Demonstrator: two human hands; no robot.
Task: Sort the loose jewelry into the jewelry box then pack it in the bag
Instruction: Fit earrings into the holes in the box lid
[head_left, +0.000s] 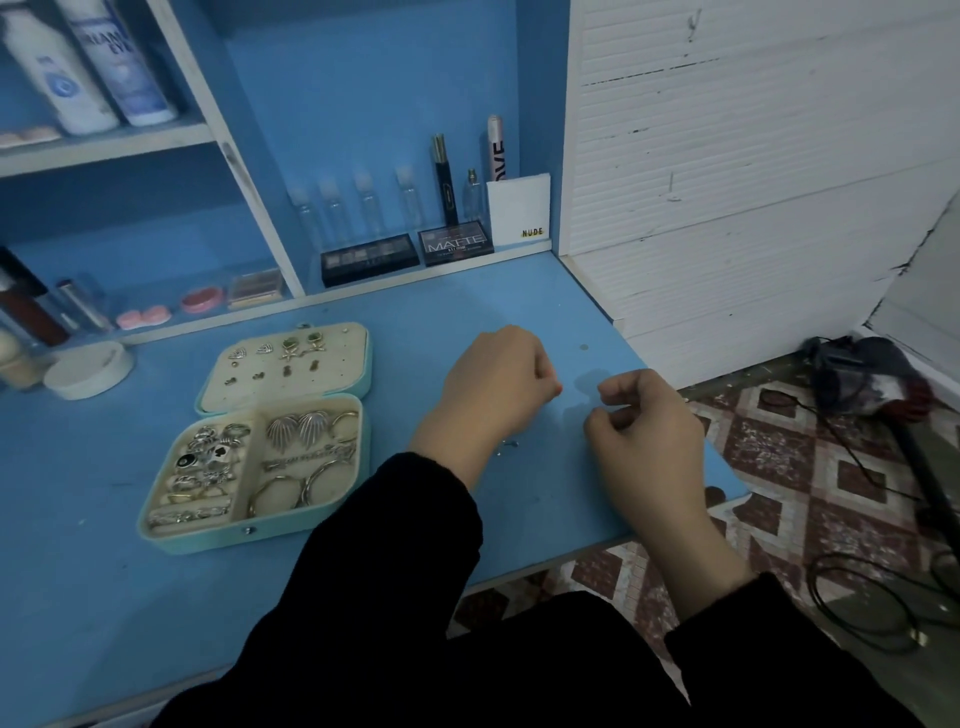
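Left hand (493, 384), right hand (644, 431) curled, jewelry box (208, 541) holding rings (208, 457), bangles (310, 483)

A blue worktop (130, 597) runs under blue shelving (244, 182) edged with white boards. To the right stands a white ribbed wall panel (727, 182), scuffed and cracked in places. The floor (769, 452) is tiled in dark red and pale diamonds, with black cables (816, 587) lying across it. The light is dim and bluish.

The open jewelry box (260, 457) is lying on the blue table (104, 545), carrying rings and earrings. Right of the box, the left hand (493, 384) and, farther right, the right hand (644, 431) are hovering with fingers curled. Tiny loose pieces (508, 446) are lying right of the box.
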